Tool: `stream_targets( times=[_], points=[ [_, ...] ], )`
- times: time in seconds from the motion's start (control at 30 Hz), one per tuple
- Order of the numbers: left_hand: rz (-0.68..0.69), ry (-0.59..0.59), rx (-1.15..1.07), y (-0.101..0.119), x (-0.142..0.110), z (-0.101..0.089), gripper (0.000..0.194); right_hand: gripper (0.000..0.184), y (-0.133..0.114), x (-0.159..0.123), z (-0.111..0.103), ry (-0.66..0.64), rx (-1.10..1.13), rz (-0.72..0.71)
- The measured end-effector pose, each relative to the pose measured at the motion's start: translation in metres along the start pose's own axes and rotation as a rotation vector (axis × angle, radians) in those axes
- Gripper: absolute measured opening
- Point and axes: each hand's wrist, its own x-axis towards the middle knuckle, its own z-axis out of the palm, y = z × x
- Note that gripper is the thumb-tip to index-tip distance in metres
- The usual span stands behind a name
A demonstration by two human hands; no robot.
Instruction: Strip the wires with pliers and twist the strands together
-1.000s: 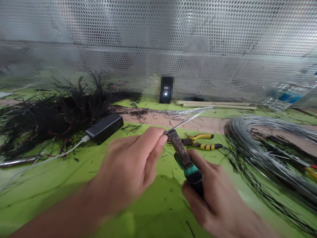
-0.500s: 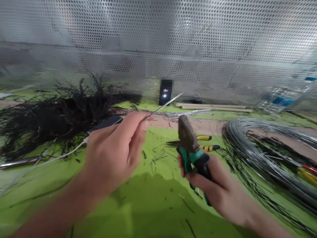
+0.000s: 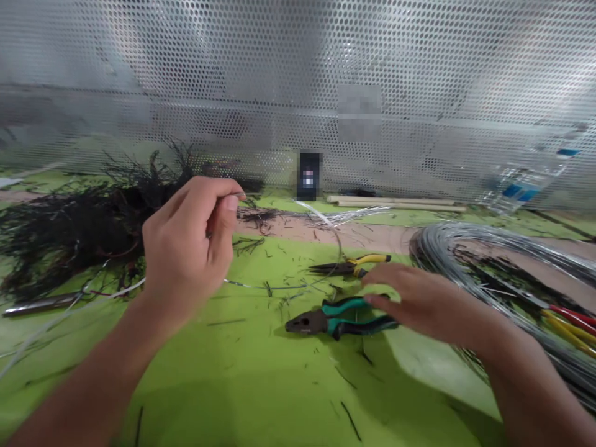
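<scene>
My left hand, raised at centre left, is closed with thumb and forefinger pinching a thin metal wire. A curved length of wire arcs over the table in front of it; whether it is the same piece I cannot tell. My right hand reaches in palm down, fingers stretched out at the handles of yellow-and-black needle-nose pliers. Its thumb is close over the handles of the green-and-black combination pliers, which lie flat with jaws pointing left. Fingertip contact with either tool is unclear.
A coil of silvery wire lies at right, with red-and-yellow-handled pliers inside it. Dark bristly branches heap at left. Behind are cut wires, wooden sticks, a phone, a bottle and perforated metal.
My right hand has let go of the green-and-black pliers, now on the table, and moved toward the yellow-handled ones. My left hand, still pinching wire, has shifted left and up.
</scene>
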Motion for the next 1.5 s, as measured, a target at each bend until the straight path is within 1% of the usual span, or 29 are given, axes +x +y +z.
stream_targets(
  times=[0.03, 0.1, 0.13, 0.2, 0.27, 0.33, 0.43, 0.53, 0.6, 0.67, 0.77, 0.83, 0.87, 0.9, 0.93, 1.0, 1.03, 1.1, 1.17, 1.2, 1.23, 1.27, 1.3, 1.37, 1.4, 1.43, 1.5],
  points=[
    [0.026, 0.009, -0.008, -0.002, 0.001, 0.0, 0.015, 0.045, 0.014, 0.006, 0.002, 0.025, -0.036, 0.063],
    [0.069, 0.017, -0.032, -0.003, 0.003, 0.001, 0.013, 0.062, 0.038, 0.02, 0.005, 0.022, -0.065, 0.104],
    [0.055, 0.023, -0.05, -0.002, 0.004, 0.001, 0.012, 0.066, 0.046, 0.027, 0.006, 0.009, -0.071, 0.107],
    [0.013, -0.025, -0.089, 0.002, 0.004, 0.001, 0.01, 0.066, 0.052, 0.039, 0.008, -0.013, -0.082, 0.101],
    [-0.026, -0.095, -0.138, 0.007, 0.003, 0.001, 0.009, 0.059, 0.048, 0.045, 0.007, -0.018, -0.093, 0.096],
    [-0.05, -0.126, -0.176, 0.011, 0.002, 0.0, 0.01, 0.05, 0.04, 0.047, 0.007, -0.005, -0.096, 0.103],
    [-0.066, -0.14, -0.208, 0.015, 0.001, -0.001, 0.01, 0.035, 0.031, 0.044, 0.007, 0.035, -0.06, 0.149],
    [-0.023, -0.142, -0.173, 0.019, 0.001, -0.003, 0.012, 0.026, 0.031, 0.045, 0.008, 0.107, 0.047, 0.228],
    [-0.002, -0.115, -0.139, 0.022, 0.0, -0.006, 0.013, 0.027, 0.033, 0.047, 0.007, 0.177, 0.168, 0.282],
    [-0.004, -0.082, -0.096, 0.027, -0.002, -0.009, 0.013, 0.036, 0.032, 0.047, 0.003, 0.263, 0.329, 0.305],
    [-0.037, -0.055, -0.021, 0.034, -0.006, -0.013, 0.01, 0.051, 0.021, 0.038, -0.01, 0.391, 0.583, 0.256],
    [-0.07, -0.059, -0.006, 0.039, -0.009, -0.016, 0.009, 0.057, 0.006, 0.025, -0.02, 0.414, 0.747, 0.197],
    [-0.082, -0.056, -0.008, 0.041, -0.011, -0.016, 0.009, 0.059, -0.003, 0.018, -0.024, 0.371, 0.848, 0.158],
    [-0.09, -0.051, -0.013, 0.043, -0.012, -0.017, 0.008, 0.057, -0.012, 0.01, -0.026, 0.287, 1.092, 0.122],
    [-0.093, -0.046, -0.018, 0.044, -0.013, -0.017, 0.009, 0.055, -0.021, 0.003, -0.028, 0.158, 1.281, 0.112],
    [-0.092, -0.038, -0.028, 0.046, -0.013, -0.017, 0.009, 0.056, -0.036, -0.008, -0.026, -0.035, 1.513, 0.045],
    [-0.092, -0.036, -0.028, 0.047, -0.013, -0.017, 0.01, 0.06, -0.043, -0.012, -0.024, -0.138, 1.58, -0.006],
    [-0.108, -0.036, -0.023, 0.046, -0.013, -0.017, 0.011, 0.064, -0.053, -0.017, -0.019, -0.309, 1.633, -0.088],
    [-0.129, -0.034, -0.021, 0.045, -0.013, -0.017, 0.012, 0.061, -0.06, -0.022, -0.014, -0.409, 1.604, -0.139],
    [-0.135, -0.035, -0.02, 0.044, -0.013, -0.016, 0.013, 0.058, -0.064, -0.025, -0.011, -0.42, 1.546, -0.15],
    [-0.139, -0.039, -0.021, 0.043, -0.013, -0.016, 0.014, 0.054, -0.068, -0.028, -0.009, -0.393, 1.458, -0.145],
    [-0.137, -0.041, -0.023, 0.042, -0.012, -0.016, 0.014, 0.052, -0.071, -0.032, -0.006, -0.331, 1.347, -0.132],
    [-0.129, -0.042, -0.027, 0.042, -0.012, -0.015, 0.014, 0.05, -0.075, -0.035, -0.002, -0.233, 1.218, -0.108],
    [-0.122, -0.04, -0.039, 0.041, -0.012, -0.015, 0.014, 0.051, -0.083, -0.039, 0.004, 0.027, 0.99, -0.063],
    [-0.124, -0.033, -0.043, 0.041, -0.013, -0.016, 0.014, 0.051, -0.087, -0.039, 0.006, 0.147, 0.902, -0.066],
    [-0.128, -0.027, -0.046, 0.042, -0.013, -0.016, 0.014, 0.051, -0.089, -0.038, 0.008, 0.243, 0.822, -0.091],
    [-0.136, -0.024, -0.047, 0.043, -0.014, -0.018, 0.013, 0.051, -0.092, -0.032, 0.008, 0.364, 0.664, -0.178]
  ],
)
